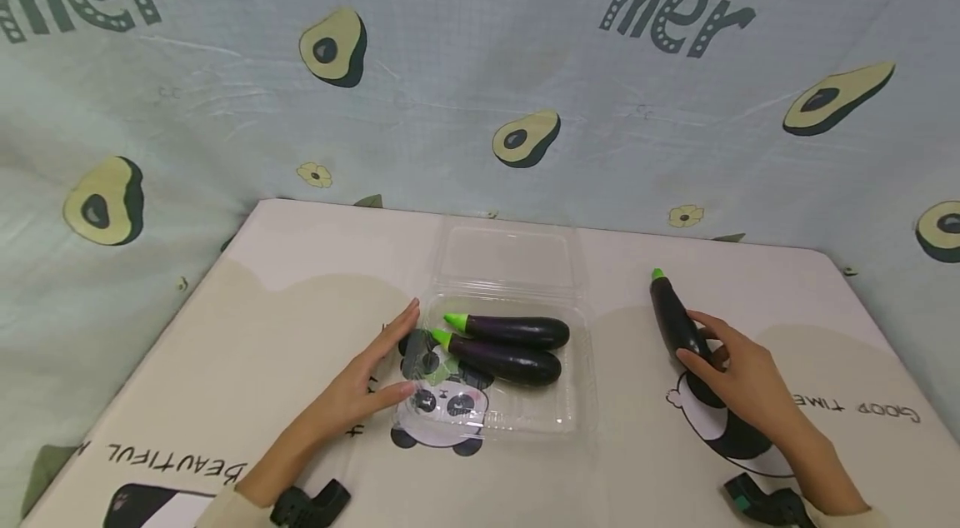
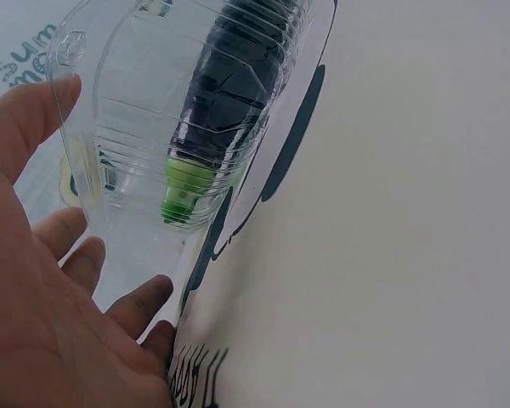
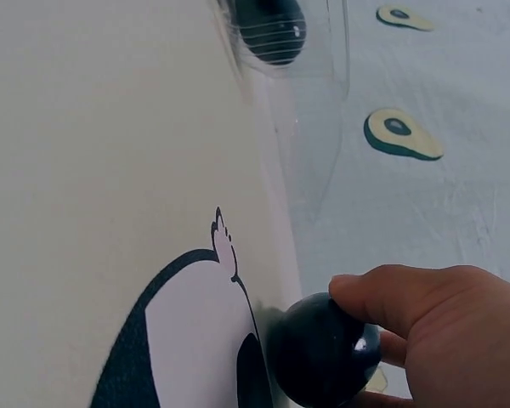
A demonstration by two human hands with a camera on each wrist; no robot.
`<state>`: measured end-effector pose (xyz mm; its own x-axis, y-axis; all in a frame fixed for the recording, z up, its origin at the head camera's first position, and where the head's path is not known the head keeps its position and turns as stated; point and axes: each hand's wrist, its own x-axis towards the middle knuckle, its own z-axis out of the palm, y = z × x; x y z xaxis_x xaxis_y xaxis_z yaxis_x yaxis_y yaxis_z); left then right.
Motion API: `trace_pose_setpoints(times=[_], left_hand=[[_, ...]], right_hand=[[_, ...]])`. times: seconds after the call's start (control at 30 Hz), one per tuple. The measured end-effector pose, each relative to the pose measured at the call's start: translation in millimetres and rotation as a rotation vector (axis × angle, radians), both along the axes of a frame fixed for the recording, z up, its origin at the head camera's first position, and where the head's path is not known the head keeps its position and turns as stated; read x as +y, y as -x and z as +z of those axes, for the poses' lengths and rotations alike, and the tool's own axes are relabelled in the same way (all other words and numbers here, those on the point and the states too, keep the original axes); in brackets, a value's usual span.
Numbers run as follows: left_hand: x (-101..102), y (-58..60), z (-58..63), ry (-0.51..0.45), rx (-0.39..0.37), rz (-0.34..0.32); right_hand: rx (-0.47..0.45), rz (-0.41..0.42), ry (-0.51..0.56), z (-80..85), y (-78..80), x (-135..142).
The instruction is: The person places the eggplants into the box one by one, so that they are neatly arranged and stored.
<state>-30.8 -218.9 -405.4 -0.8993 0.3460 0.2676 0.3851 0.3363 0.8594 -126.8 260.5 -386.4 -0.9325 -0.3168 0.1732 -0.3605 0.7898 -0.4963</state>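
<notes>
A clear plastic clamshell container (image 1: 577,395) lies with its lid (image 1: 510,257) folded back, away from me. Inside it are two dark purple eggplants, a far one (image 1: 521,331) and a near one (image 1: 510,361), their green stem ends to the left. At the container's left edge my left hand (image 1: 352,391) has its fingers spread, thumb and fingertips by the rim (image 2: 72,153). My right hand (image 1: 742,378) grips a third eggplant (image 1: 675,316) to the right of the container, thumb on the near side. That eggplant's rounded end (image 3: 323,353) shows in the right wrist view.
The pale tabletop (image 1: 300,328) carries printed pandas and lettering. A light curtain (image 1: 450,53) with avocado prints hangs behind the far table edge. Black wrist devices sit at the left wrist (image 1: 311,503) and right wrist (image 1: 765,503).
</notes>
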Motion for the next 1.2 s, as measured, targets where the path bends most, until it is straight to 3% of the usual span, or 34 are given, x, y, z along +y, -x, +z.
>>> trace_pose_setpoints(times=[0.57,0.97,1.2], left_hand=[[0,1.0,-1.2,-0.003,-0.008,-0.002],[0,0.9,0.3,-0.001,-0.003,-0.004],[2,0.9,2.4,-0.011,0.010,-0.005]], right_hand=[[0.114,0.026,0.013,-0.1,-0.3,2],[0.128,0.059,0.059,15.9,-0.4,2],[0.190,0.067,0.064,25.2,3.9,0]])
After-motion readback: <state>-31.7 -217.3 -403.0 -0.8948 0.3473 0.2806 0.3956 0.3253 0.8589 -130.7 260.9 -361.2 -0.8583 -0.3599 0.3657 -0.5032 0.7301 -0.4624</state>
